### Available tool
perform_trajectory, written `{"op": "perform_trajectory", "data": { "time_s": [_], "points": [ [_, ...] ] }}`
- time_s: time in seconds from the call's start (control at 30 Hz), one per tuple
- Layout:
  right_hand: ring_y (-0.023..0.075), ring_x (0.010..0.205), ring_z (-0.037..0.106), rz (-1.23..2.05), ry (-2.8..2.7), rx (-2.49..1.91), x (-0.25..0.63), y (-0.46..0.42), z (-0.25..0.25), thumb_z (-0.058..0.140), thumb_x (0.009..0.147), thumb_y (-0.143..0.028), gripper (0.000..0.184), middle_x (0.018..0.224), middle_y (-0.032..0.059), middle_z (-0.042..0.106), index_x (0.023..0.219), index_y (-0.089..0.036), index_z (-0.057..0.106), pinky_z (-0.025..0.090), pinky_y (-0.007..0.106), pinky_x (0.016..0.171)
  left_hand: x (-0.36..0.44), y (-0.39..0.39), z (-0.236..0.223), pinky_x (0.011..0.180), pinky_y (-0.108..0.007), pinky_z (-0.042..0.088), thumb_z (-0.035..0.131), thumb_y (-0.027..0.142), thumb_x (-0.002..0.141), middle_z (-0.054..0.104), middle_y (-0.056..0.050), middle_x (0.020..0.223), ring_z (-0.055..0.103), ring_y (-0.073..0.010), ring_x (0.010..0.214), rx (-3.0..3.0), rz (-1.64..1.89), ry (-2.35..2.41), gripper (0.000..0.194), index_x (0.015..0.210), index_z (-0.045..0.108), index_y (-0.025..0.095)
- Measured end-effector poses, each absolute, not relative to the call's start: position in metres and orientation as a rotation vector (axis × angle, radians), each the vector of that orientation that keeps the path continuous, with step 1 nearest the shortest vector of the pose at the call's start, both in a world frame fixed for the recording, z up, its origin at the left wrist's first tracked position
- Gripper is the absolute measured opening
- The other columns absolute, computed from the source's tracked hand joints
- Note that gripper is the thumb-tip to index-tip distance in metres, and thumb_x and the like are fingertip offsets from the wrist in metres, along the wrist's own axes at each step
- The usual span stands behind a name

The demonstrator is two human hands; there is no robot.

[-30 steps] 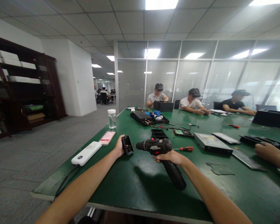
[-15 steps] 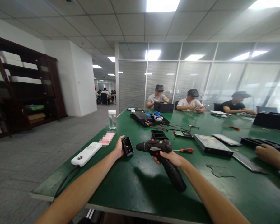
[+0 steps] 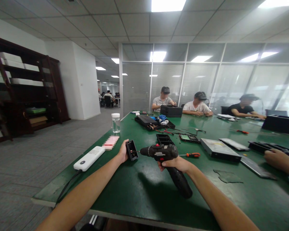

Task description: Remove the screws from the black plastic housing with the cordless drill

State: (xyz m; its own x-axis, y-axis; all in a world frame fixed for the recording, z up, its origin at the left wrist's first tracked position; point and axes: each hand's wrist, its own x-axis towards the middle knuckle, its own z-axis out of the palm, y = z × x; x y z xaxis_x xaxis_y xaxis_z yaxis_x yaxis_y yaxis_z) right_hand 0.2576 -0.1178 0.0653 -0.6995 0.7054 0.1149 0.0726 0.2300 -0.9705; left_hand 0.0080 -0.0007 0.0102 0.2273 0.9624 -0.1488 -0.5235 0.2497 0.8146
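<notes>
My left hand (image 3: 122,152) is closed on the edge of a small black plastic box (image 3: 132,150), tilted so its open side faces right. My right hand (image 3: 174,164) wraps round the grip of a black cordless drill (image 3: 159,151) with red buttons. The drill points left, and its thin bit reaches into the box; where exactly the tip sits is too small to tell. Behind the drill lie a screwdriver (image 3: 193,155) with an orange and black handle and a black plastic frame (image 3: 164,139) with compartments.
On the green table (image 3: 125,192) are a white device (image 3: 89,158) with a cable, a clear jar (image 3: 115,123), an optical drive (image 3: 219,150), a hard drive (image 3: 189,138) and a black case (image 3: 170,111). Another person's hand (image 3: 276,158) is at the right. Several people sit across.
My hands, the box and the drill hold almost the same position. Across the table, the black case has shifted slightly right by a co-worker's hands.
</notes>
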Motion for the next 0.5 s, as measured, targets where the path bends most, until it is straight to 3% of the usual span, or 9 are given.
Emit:
{"op": "perform_trajectory", "data": {
  "time_s": [0.23,0.5],
  "points": [
    [0.0100,0.062,0.047,1.499,-1.939,-0.710,0.2572,-0.1168,0.0619,0.054,0.064,-0.022,0.026,0.073,0.0050,0.050,0.085,-0.008,0.052,0.039,0.024,0.058,0.0087,-0.0014,0.0100,0.048,-0.030,0.041,0.042,0.049,0.059,0.050,-0.002,0.052,0.050,-0.0153,0.046,0.722,1.150,0.728,0.034,0.061,0.047,0.015],
    [0.0091,0.062,0.046,1.529,-1.911,-0.789,0.2593,-0.1158,0.0597,0.055,0.062,-0.022,0.029,0.081,0.0073,0.051,0.088,-0.009,0.052,0.038,0.023,0.056,0.0081,-0.0008,0.0100,0.051,-0.033,0.042,0.043,0.049,0.059,0.050,-0.002,0.053,0.050,-0.0163,0.048,0.718,1.150,0.730,0.034,0.062,0.047,0.015]
  ]
}}
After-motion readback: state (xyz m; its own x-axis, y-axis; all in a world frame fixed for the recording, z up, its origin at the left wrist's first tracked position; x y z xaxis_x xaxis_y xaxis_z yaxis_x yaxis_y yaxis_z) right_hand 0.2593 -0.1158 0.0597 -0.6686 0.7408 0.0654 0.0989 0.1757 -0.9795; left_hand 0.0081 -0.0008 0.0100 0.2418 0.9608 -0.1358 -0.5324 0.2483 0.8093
